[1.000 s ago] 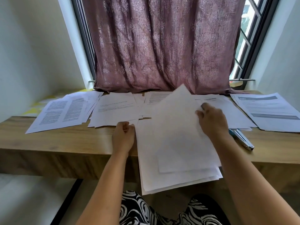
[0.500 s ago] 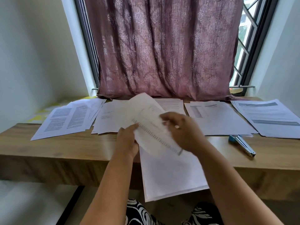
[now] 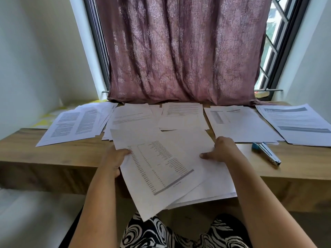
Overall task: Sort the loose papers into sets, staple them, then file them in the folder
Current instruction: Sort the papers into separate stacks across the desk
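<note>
A printed sheet with columns of figures lies face up and upside down to me, atop a loose stack of white papers that overhangs the desk's front edge. My left hand grips the sheet's left edge, thumb on top. My right hand presses fingers down on the stack to the right of the sheet. Several sorted piles line the back of the desk: a two-column text pile, a title-page pile, a pile of lined text, a table pile and a blue-header pile.
A blue and silver stapler lies on the wooden desk right of my right hand. A mauve curtain hangs behind the piles. A yellow item shows under the far-left papers. My patterned lap is below the desk edge.
The top sheet was lifted by my right hand, turned over and laid printed side up on the stack. My left hand took its left edge; my right hand moved back right.
</note>
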Available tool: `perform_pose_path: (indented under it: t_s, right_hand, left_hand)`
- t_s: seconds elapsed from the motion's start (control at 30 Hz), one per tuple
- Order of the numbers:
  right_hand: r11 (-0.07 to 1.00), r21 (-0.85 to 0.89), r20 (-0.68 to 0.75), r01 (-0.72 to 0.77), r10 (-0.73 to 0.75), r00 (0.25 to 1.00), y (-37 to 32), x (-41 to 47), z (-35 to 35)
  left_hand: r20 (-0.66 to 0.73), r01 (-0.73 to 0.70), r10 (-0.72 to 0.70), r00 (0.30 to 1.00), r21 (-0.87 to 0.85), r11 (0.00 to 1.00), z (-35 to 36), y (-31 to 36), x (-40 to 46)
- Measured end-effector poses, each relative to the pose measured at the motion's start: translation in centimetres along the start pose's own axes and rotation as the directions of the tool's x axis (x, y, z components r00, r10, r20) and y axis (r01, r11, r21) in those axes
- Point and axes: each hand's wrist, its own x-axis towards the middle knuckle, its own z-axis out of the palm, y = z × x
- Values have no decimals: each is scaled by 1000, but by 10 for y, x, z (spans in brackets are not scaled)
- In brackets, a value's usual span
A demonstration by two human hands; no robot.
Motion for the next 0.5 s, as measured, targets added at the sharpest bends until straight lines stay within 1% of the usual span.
perform_pose_path:
  t_s: [0.1,0.17,0.2,0.27,0.33,0.37,0.4,0.43,0.47,0.5]
  right_hand:
    - [999,-36,15,5,-5,1000,1,3,-3]
    - [1000,-9,11,7,-7,1000,4,5,-1]
    - [1000,14,-18,14,-14,1000,5,6,0]
    - [991,115,-164,69,-50,985,5,5,1]
    - [929,320,-325,185,-76,943,4,-1,-11]
    - [852,461,-349,247,-81,933,2,-4,-20]
    - [719,630,-331,293,-93,939,1,-9,-31]
    - [535,790,-277,301,-126,952,-1,-15,-42]
    - [348,898,-223,271,-171,960,-1,-22,-52]
    - [210,951,-185,228,-209,960,1,-26,-61]
  left_hand:
    - [6,2,-1,1000,-53,999,-1,-3,1]
    - [-12,-11,9,1000,-111,994,-1,-3,-1]
    - [-37,-48,43,998,-147,988,1,-2,-4]
    - [-125,-203,178,976,-232,951,10,7,-18]
    - [-215,-409,355,910,-321,854,28,25,-37]
    - [-241,-507,448,861,-333,795,40,37,-45]
    - [-244,-591,538,807,-321,740,54,48,-52]
    - [-223,-655,616,755,-295,696,70,56,-57]
    - [-188,-695,673,716,-290,658,88,63,-61]
    - [-147,-708,704,695,-310,634,108,65,-63]
